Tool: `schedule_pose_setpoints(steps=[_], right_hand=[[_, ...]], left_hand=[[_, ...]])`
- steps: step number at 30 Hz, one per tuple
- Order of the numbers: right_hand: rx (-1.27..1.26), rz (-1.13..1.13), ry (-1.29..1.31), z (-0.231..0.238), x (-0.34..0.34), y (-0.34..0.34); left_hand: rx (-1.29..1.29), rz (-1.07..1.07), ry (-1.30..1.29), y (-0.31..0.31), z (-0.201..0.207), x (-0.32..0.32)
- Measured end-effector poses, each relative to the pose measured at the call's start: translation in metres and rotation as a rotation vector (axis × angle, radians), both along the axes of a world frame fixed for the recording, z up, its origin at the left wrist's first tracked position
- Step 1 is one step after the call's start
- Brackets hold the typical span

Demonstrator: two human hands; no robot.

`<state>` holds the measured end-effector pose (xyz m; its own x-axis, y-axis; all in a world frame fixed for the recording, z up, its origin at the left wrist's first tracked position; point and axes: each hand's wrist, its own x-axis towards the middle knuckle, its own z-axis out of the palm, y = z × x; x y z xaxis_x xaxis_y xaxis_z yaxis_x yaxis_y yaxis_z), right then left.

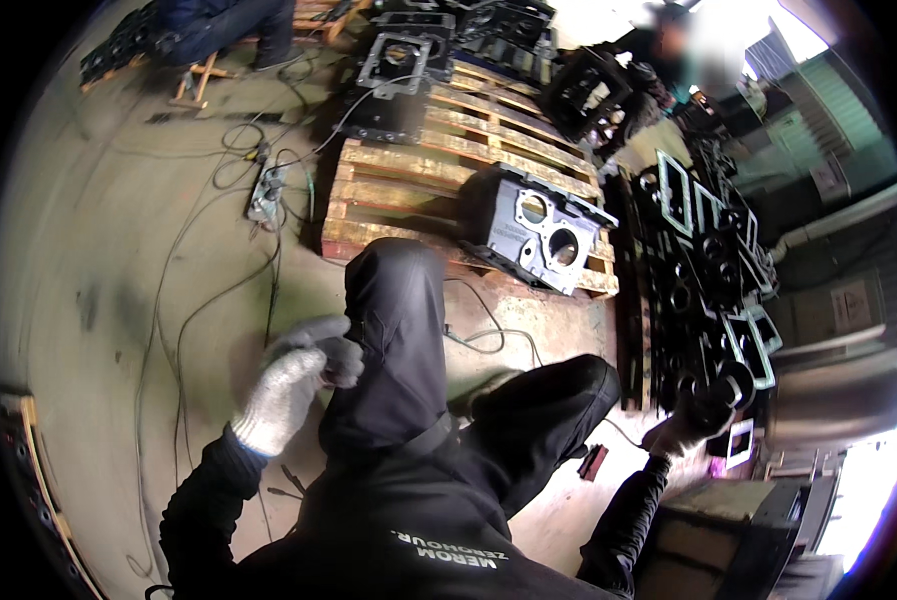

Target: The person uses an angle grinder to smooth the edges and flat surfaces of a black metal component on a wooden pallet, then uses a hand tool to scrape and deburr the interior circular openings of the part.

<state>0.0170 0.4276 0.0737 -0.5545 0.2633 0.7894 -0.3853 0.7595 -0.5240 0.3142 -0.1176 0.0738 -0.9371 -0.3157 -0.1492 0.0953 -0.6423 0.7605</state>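
Observation:
My left hand (287, 388), in a pale knitted glove with grey fingers, is raised beside my left knee. Its fingers are loosely bent and apart, with nothing visible between them. Off to the right, my gloved right hand (681, 432) is closed around a dark cylindrical tool (721, 398) with a round end; shadow hides its exact kind. In front of my knees, a grey metal gearbox housing (541, 232) with two large round holes in its face rests tilted on the near right corner of a wooden pallet (394, 190). Neither hand touches the housing.
More dark castings (394, 75) stand at the pallet's far end. Stacked housings with pale-edged frames (677, 195) line the right. Cables and a power strip (266, 195) lie on the floor at left. A dark red block (593, 462) lies near my right forearm. Another person (224, 30) sits far left.

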Motion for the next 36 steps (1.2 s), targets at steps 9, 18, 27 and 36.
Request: schedule_pose_setpoints(steps=[9,18,27,36], right_hand=[[-0.315,0.212,-0.36,-0.128,0.086,0.003],[-0.413,0.037,-0.58,-0.243,0.114,0.005],[-0.255,-0.255,-1.023,-0.273,0.084,-0.035],[-0.285,-0.422,-1.273,-0.304,0.071,-0.046]], left_hand=[[-0.067,-0.32,-0.039,0.007,0.01,-0.016],[-0.271,-0.394,-0.004,-0.004,0.036,-0.085],[-0.476,-0.39,0.025,0.019,-0.015,-0.301],[-0.886,-0.152,-0.384,-0.042,-0.083,-0.339]])
